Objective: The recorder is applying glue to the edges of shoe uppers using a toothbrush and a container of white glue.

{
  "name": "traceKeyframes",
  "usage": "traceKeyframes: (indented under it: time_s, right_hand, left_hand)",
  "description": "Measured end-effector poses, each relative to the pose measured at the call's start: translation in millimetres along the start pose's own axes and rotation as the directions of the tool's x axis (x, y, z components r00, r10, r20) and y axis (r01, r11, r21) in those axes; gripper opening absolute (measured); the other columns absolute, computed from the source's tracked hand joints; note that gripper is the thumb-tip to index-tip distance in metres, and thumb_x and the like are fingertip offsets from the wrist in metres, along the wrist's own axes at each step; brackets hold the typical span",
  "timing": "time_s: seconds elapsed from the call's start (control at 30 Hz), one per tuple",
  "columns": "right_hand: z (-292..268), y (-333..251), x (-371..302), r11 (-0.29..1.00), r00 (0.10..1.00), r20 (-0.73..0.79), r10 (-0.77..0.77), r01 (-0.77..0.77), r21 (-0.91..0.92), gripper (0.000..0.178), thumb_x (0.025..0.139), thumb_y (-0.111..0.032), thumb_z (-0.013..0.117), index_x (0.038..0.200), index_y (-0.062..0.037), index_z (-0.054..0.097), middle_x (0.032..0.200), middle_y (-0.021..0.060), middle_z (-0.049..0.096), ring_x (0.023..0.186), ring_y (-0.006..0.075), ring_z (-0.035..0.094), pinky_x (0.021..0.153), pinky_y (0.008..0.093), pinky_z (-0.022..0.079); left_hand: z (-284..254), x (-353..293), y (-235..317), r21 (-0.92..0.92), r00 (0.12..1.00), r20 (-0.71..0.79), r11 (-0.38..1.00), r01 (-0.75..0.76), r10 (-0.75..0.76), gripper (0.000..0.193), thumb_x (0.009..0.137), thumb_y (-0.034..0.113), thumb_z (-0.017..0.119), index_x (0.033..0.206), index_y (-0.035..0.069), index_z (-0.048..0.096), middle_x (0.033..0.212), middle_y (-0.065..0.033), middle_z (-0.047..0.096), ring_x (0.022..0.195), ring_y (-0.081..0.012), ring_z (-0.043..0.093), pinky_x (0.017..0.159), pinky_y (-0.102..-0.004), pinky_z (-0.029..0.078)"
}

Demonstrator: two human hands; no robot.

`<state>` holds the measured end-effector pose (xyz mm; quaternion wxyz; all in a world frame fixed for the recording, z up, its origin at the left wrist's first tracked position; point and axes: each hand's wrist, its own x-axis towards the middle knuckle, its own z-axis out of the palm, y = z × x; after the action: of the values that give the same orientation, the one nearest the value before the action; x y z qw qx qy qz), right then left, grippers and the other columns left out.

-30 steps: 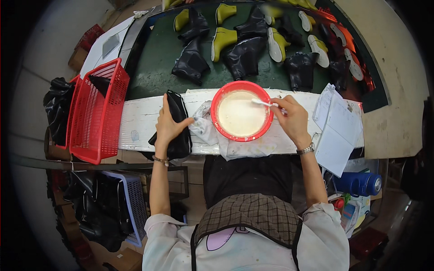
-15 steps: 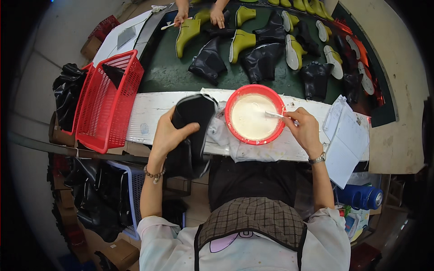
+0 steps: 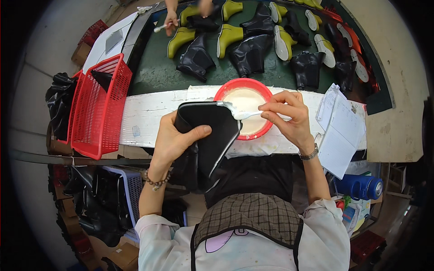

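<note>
My left hand [image 3: 178,140] grips a black boot upper [image 3: 210,128], thumb pressed on its dark lining, over the near edge of the white board. A pale strip runs along the upper's right edge. Pinched in the fingers of my right hand [image 3: 289,115] is a small white-handled brush [image 3: 248,114]. Its whitened tip touches the upper's edge near the top right corner. Partly behind the brush and upper stands a red bowl [image 3: 239,83] holding cream-coloured liquid [image 3: 244,95]. The upper's lower part hangs below the board, dark against my clothes.
Beyond the white board [image 3: 156,106], a green surface [image 3: 158,67] carries several black uppers [image 3: 248,54] and yellow-green boot lasts [image 3: 228,38]. Another person's hand [image 3: 171,21] holds a white brush there. Red baskets [image 3: 101,113] stand left; papers [image 3: 343,135] lie right, above a blue bottle [image 3: 359,186].
My right hand has lifted the brush out of the bowl and brought it left to the upper's edge. The upper has turned and shifted right, its edge now facing the brush.
</note>
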<state>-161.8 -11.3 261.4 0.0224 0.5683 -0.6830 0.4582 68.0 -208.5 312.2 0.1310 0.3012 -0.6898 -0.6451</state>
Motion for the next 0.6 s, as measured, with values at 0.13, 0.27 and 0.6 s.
traceKeyframes:
  time_s: [0.13, 0.27, 0.6]
  right_hand:
    - [8.7, -5.9, -7.7, 1.0, 1.0, -0.023, -0.019, 0.019, 0.001, 0.015, 0.079, -0.016, 0.084, 0.094, -0.0156, 0.08, 0.088, -0.0036, 0.066, 0.074, 0.0104, 0.057, 0.08, 0.0308, 0.034]
    - [15.5, -8.4, -9.3, 1.0, 0.997, 0.072, 0.001, -0.002, 0.019, 0.019, 0.078, -0.013, 0.084, 0.096, -0.0107, 0.08, 0.086, -0.0008, 0.066, 0.078, 0.014, 0.06, 0.079, 0.0306, 0.041]
    - [35.0, 46.9, -19.5, 0.853, 0.965, 0.181, 0.188, -0.069, -0.517, 0.007, 0.082, -0.014, 0.073, 0.087, -0.0085, 0.074, 0.084, 0.0055, 0.064, 0.075, 0.0266, 0.066, 0.065, 0.0394, 0.052]
  left_hand:
    - [1.4, 1.3, -6.1, -0.003, 0.987, -0.142, 0.997, -0.077, 0.076, 0.03, 0.082, 0.003, 0.081, 0.109, -0.005, 0.071, 0.096, -0.0091, 0.075, 0.082, -0.0122, 0.07, 0.076, -0.0262, 0.058]
    - [-4.1, 16.4, -15.1, 0.151, 0.935, -0.298, 0.976, -0.154, 0.194, 0.028, 0.084, 0.005, 0.079, 0.107, -0.007, 0.07, 0.097, -0.0088, 0.075, 0.088, -0.0133, 0.069, 0.08, -0.0289, 0.056]
    - [-78.4, 38.1, -129.0, 0.64, 0.971, -0.114, 0.763, -0.09, 0.21, 0.137, 0.061, 0.046, 0.095, 0.162, 0.006, 0.012, 0.156, -0.0273, 0.038, 0.141, -0.043, 0.042, 0.114, -0.0507, 0.035]
